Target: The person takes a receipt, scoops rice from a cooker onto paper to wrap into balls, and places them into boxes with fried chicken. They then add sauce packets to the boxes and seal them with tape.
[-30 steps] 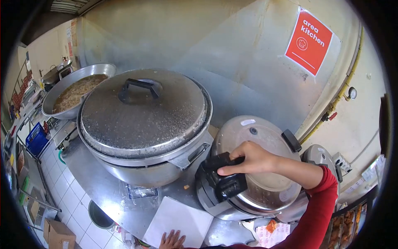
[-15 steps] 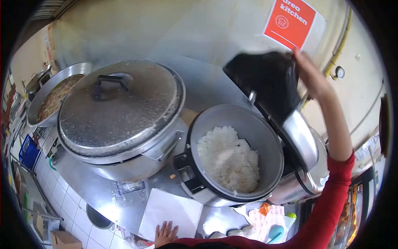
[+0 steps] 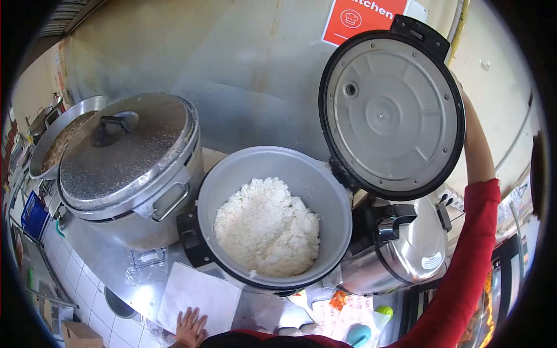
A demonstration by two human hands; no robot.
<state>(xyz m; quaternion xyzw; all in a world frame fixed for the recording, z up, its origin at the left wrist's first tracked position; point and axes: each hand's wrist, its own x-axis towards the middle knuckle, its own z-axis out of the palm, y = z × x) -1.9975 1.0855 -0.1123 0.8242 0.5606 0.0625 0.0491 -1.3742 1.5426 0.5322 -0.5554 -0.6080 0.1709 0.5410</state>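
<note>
Left hand (image 3: 190,327) spread flat on white sheet (image 3: 200,290) near the bench's (image 3: 110,255) left edge; right hand (image 3: 458,86) well apart, behind raised lid (image 3: 389,116), grip impossible to tell. Between both, farther from that edge, open round cooker (image 3: 325,191) with rice (image 3: 267,229).

Rice (image 3: 267,229): white. Cooker pot (image 3: 316,180): matt grey interior, black rim. Open lid (image 3: 400,148): pale grey inner plate, embossed circle-and-spoke pattern, black edge. Sheet (image 3: 212,293): plain white. Sleeve (image 3: 481,232): plain red. Large pot (image 3: 136,229): silver. Pot cover (image 3: 139,159): dark grey, pale speckles. 2nd cooker (image 3: 412,246): silver body, black fittings. Wall sign (image 3: 371,13): red, white print. Floor tiles (image 3: 96,296): white, grid pattern. Crate (image 3: 33,216): blue.
</note>
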